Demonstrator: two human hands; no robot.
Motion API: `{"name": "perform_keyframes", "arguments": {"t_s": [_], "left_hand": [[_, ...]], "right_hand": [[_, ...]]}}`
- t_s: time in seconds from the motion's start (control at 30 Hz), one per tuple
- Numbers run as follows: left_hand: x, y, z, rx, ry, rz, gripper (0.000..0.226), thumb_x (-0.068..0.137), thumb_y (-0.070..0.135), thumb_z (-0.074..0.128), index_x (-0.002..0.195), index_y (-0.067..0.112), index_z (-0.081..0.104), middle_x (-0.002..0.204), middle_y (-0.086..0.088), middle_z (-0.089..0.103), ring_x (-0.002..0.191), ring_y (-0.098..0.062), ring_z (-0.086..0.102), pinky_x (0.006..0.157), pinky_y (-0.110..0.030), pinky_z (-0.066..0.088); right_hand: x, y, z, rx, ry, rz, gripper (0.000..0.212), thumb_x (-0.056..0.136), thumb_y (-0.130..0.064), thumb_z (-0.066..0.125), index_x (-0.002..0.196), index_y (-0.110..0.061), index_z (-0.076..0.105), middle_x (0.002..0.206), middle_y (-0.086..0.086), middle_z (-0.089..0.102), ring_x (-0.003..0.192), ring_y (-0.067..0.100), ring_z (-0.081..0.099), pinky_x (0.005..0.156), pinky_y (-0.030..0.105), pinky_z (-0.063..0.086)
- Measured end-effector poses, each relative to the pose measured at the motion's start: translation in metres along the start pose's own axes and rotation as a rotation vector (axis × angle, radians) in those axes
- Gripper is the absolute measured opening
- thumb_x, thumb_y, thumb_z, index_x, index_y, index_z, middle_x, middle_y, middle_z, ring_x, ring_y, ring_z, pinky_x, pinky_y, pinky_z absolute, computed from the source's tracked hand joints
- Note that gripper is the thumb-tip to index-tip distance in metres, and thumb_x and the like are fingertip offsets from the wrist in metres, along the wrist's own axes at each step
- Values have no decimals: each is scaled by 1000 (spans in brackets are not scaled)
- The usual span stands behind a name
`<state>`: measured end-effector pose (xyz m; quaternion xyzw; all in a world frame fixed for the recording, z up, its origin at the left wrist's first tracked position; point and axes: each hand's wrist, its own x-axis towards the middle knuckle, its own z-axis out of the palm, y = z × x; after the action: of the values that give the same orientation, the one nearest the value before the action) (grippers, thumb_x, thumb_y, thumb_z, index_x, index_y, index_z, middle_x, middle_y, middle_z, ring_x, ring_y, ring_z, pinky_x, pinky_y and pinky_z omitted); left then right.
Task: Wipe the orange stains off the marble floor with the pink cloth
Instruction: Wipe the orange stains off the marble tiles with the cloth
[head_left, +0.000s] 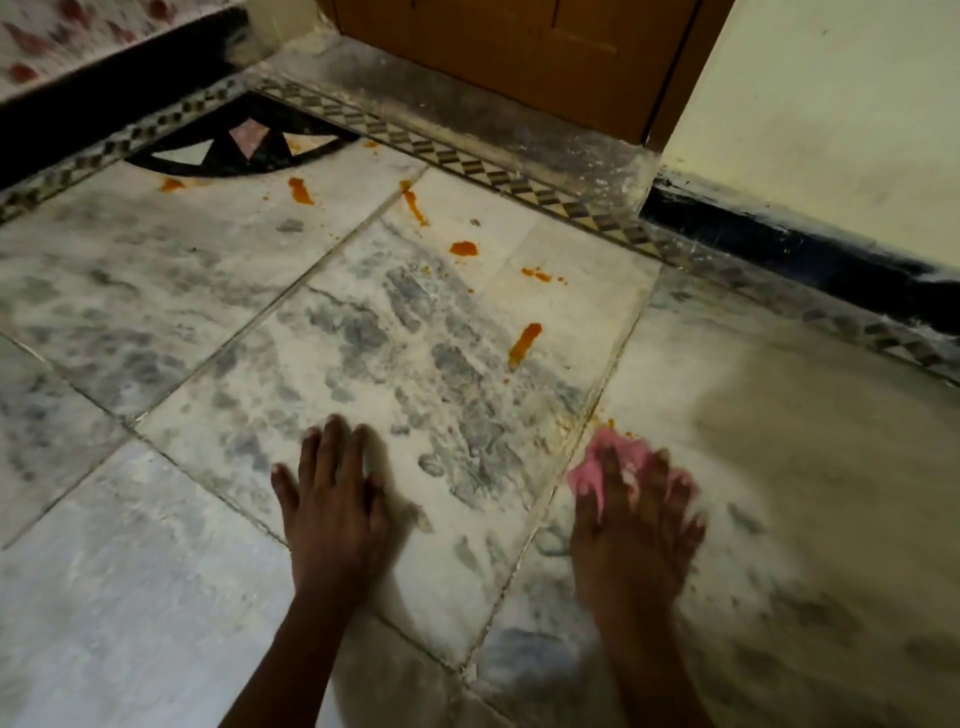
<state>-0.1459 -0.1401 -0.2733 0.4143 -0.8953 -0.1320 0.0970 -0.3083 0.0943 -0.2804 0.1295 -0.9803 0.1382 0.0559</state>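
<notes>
The right hand (634, 514) pressed the crumpled pink cloth (597, 467) in its grip; the left hand (332, 504) lay flat, released. Most orange stains (523, 343) remained on the grey-veined marble floor (156, 322).

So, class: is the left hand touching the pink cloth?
Apart. The head view shows the left hand flat on the floor, bare marble between it and the cloth under the right hand.

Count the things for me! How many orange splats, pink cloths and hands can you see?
Big orange splats: 6, plus tiny specks
Pink cloth: 1
Hands: 2, left hand flat on the floor, right hand on the cloth
Total: 9
</notes>
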Motion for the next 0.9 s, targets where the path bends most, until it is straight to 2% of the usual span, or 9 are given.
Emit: {"name": "perform_keyframes", "arguments": {"t_s": [0.1, 0.23, 0.3, 0.4, 0.5, 0.6, 0.7, 0.77, 0.9], "left_hand": [[0, -1, 3, 0, 16, -9, 70, 93, 43, 37, 158, 18, 45, 170, -11, 34, 158, -35, 29, 122, -68, 18], [-1, 2, -1, -8, 20, -19, 70, 93, 42, 38, 158, 18, 46, 171, -9, 33, 158, -34, 29, 122, -68, 21], [-1, 3, -2, -19, 15, -29, 71, 92, 43, 37, 157, 18, 47, 171, -9, 34, 158, -34, 30, 122, -67, 21], [0, 3, -1, -11, 5, -26, 71, 92, 43, 38, 158, 18, 46, 171, -9, 33, 158, -33, 28, 123, -65, 18], [0, 2, 1, 7, -7, -31, 71, 91, 42, 39, 159, 20, 44, 172, -8, 31, 160, -31, 25, 125, -64, 14], [-1, 2, 0, 4, -15, -44, 73, 90, 43, 37, 159, 21, 43, 172, -7, 30, 160, -30, 23, 125, -63, 14], [-1, 8, -7, -10, 2, -47, 73, 89, 42, 36, 157, 18, 46, 171, -9, 34, 158, -33, 29, 123, -66, 20], [-2, 9, -8, -26, 13, -42, 73, 89, 42, 37, 157, 18, 47, 170, -9, 35, 157, -34, 31, 123, -67, 21], [0, 5, -5, -13, 15, -22, 74, 88, 43, 37, 157, 16, 47, 169, -10, 37, 157, -35, 32, 122, -67, 20]], "right_hand": [[58, -35, 28, 54, 32, 39, 56, 100, -48, 50, 155, -39, 49, 167, 15, 39, 154, 50, 32, 125, 66, 23], [27, -50, 15, 14, -86, -342, 61, 97, -51, 46, 158, -50, 37, 175, 4, 25, 161, 40, 21, 123, 60, 31], [-1, -20, -5, 23, -133, -408, 61, 101, -55, 40, 160, -55, 26, 177, -3, 17, 163, 32, 18, 123, 53, 30], [14, 15, -5, 5, -70, -156, 59, 101, -58, 34, 159, -49, 36, 175, 5, 24, 158, 39, 29, 121, 57, 32], [68, -17, 17, 32, -55, 37, 62, 99, -56, 33, 158, -40, 43, 171, 17, 31, 154, 50, 30, 121, 65, 30], [68, -54, 24, 67, -99, -171, 64, 92, -52, 37, 155, -42, 48, 170, 14, 33, 154, 51, 30, 118, 66, 35], [12, -43, 7, 49, -180, -520, 61, 97, -52, 39, 157, -55, 35, 176, 0, 20, 162, 38, 16, 122, 58, 29], [0, -12, -1, 46, -257, -625, 58, 101, -57, 36, 157, -62, 24, 178, -9, 9, 164, 30, 10, 124, 53, 25], [42, -2, 7, 26, -83, -219, 58, 99, -57, 35, 156, -48, 42, 174, 5, 27, 156, 43, 30, 119, 62, 34]]}}
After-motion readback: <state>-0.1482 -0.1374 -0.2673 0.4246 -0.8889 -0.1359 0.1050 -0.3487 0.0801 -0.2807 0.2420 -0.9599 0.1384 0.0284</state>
